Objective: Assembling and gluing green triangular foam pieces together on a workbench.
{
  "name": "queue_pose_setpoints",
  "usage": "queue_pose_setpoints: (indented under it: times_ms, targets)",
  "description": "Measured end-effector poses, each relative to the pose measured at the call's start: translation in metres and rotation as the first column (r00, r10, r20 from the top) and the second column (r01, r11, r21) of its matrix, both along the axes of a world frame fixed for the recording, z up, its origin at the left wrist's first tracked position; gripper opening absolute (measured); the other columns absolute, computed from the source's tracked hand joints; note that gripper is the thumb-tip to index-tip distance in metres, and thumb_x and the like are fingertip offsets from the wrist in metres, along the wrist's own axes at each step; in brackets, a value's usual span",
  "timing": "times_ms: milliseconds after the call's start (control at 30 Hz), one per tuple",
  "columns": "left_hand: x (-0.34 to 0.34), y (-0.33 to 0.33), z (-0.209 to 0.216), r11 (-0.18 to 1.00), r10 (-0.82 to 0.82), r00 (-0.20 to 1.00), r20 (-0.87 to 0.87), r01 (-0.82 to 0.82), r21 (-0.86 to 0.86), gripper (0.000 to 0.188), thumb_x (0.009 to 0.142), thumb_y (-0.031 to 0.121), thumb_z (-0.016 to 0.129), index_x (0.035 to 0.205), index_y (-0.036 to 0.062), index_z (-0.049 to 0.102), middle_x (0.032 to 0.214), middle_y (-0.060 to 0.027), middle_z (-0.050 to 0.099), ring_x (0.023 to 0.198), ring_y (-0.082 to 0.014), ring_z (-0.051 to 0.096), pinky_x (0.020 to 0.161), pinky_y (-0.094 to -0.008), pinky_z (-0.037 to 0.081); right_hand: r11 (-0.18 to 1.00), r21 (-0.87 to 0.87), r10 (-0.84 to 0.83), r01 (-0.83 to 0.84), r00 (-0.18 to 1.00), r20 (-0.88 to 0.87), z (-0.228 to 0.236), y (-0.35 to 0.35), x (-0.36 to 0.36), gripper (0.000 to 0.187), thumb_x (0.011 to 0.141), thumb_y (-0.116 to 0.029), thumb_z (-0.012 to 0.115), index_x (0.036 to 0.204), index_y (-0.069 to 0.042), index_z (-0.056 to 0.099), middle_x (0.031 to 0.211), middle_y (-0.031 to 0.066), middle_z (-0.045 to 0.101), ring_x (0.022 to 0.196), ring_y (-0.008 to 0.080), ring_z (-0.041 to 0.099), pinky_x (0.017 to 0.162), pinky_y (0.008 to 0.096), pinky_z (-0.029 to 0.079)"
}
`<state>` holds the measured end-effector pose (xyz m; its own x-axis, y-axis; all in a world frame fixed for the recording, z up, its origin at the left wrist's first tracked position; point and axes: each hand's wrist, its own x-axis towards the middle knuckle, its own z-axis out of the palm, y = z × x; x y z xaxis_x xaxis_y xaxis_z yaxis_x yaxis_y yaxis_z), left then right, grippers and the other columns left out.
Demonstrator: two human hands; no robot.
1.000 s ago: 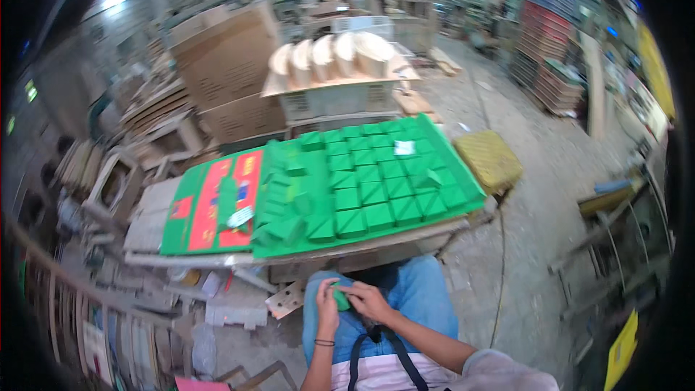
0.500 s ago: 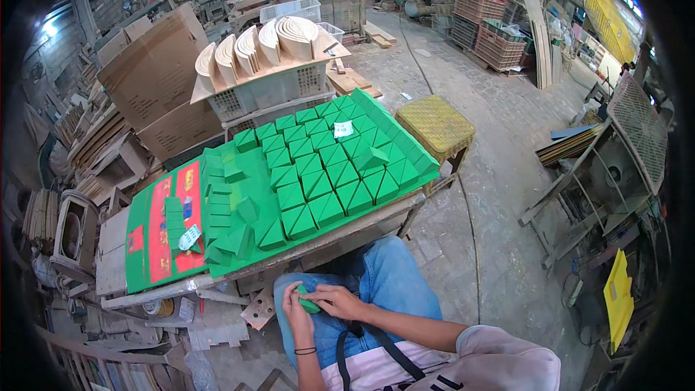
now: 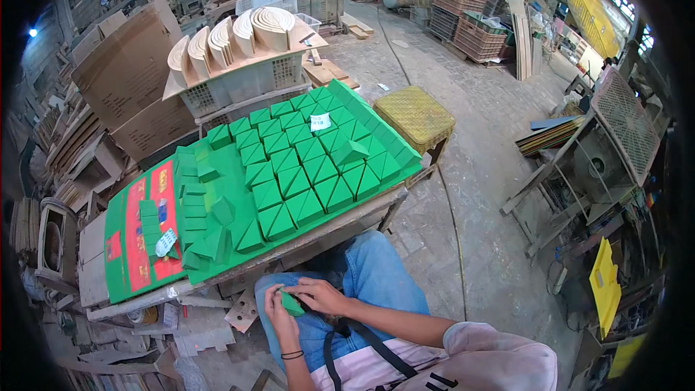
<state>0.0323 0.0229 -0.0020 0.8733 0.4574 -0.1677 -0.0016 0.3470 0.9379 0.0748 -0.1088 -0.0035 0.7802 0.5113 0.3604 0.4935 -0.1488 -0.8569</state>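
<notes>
The hands are just in front of the near edge of the table (image 3: 340, 222), over the person's lap and below the level of the tabletop. The left hand (image 3: 276, 313) is curled round a small green block (image 3: 292, 305), its fingers bent and closed on the block's left side. The right hand (image 3: 322, 295) comes in from the block's other side, fingers partly bent, the tips at the block's upper end; whether they grip it or only press on it, I cannot tell. So the block sits between the two hands, well apart from the blocks on the table.

On the table's right part, more green blocks (image 3: 295, 177) stand in close rows on a green board (image 3: 376, 122), with a white slip of paper (image 3: 320, 122) on top of them. Loose blocks (image 3: 222, 210) lie left of the rows. Toward the table's left end is a red panel (image 3: 169, 185). A yellow stool (image 3: 416, 119) stands beside the table's right end, and a crate (image 3: 250, 87) stands behind its far edge, bearing curved wooden pieces (image 3: 271, 27).
</notes>
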Motion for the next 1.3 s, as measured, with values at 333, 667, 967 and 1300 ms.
queue_pose_setpoints:
  times_ms: [333, 667, 967, 1300]
  targets:
    - [0.0007, 0.0025, -0.0053, 0.999, -0.015, 1.000, -0.017, 0.014, -0.036, 0.012, 0.091, 0.006, 0.047, 0.097, 0.0018, 0.057, 0.093, -0.0023, 0.054, 0.086, -0.0098, 0.048, 0.078, -0.0235, 0.039, 0.999, 0.004, 0.054, -0.054, 0.998, 0.023, 0.0042, -0.0012, 0.0005, 0.038, 0.082, 0.000, 0.055, 0.119, -0.007, 0.061, 0.077, 0.0138, 0.051, 0.069, 0.0279, 0.054, 0.064, 0.0361, 0.044]
    - [0.0004, 0.0027, 0.0012, 0.995, -0.059, 0.998, -0.020, 0.057, -0.082, 0.013, 0.092, 0.007, 0.045, 0.095, 0.0025, 0.057, 0.089, -0.0018, 0.052, 0.082, -0.0098, 0.050, 0.074, -0.0233, 0.041, 1.000, 0.026, -0.007, 0.007, 1.000, -0.010, 0.0004, -0.0001, -0.0017, 0.037, 0.083, -0.001, 0.055, 0.120, -0.006, 0.059, 0.075, 0.0141, 0.050, 0.068, 0.0290, 0.053, 0.065, 0.0376, 0.044]
    - [0.0024, 0.0027, 0.0001, 0.997, -0.053, 0.998, -0.037, 0.051, -0.050, 0.014, 0.093, 0.009, 0.044, 0.098, 0.0036, 0.056, 0.089, -0.0027, 0.053, 0.075, -0.0110, 0.053, 0.063, -0.0251, 0.046, 1.000, -0.011, 0.002, -0.003, 0.999, -0.035, 0.0017, -0.0013, 0.0000, 0.030, 0.084, -0.003, 0.055, 0.113, -0.003, 0.063, 0.080, 0.0168, 0.055, 0.074, 0.0327, 0.057, 0.067, 0.0394, 0.046]
    - [0.0021, -0.0009, 0.0011, 0.999, -0.048, 0.998, -0.028, 0.048, -0.011, 0.016, 0.093, 0.010, 0.043, 0.098, 0.0037, 0.056, 0.085, -0.0025, 0.053, 0.069, -0.0100, 0.053, 0.058, -0.0230, 0.045, 0.999, 0.020, -0.027, 0.027, 1.000, 0.005, -0.0005, -0.0040, -0.0003, 0.033, 0.087, -0.005, 0.054, 0.119, -0.005, 0.060, 0.082, 0.0150, 0.053, 0.074, 0.0318, 0.057, 0.067, 0.0385, 0.046]
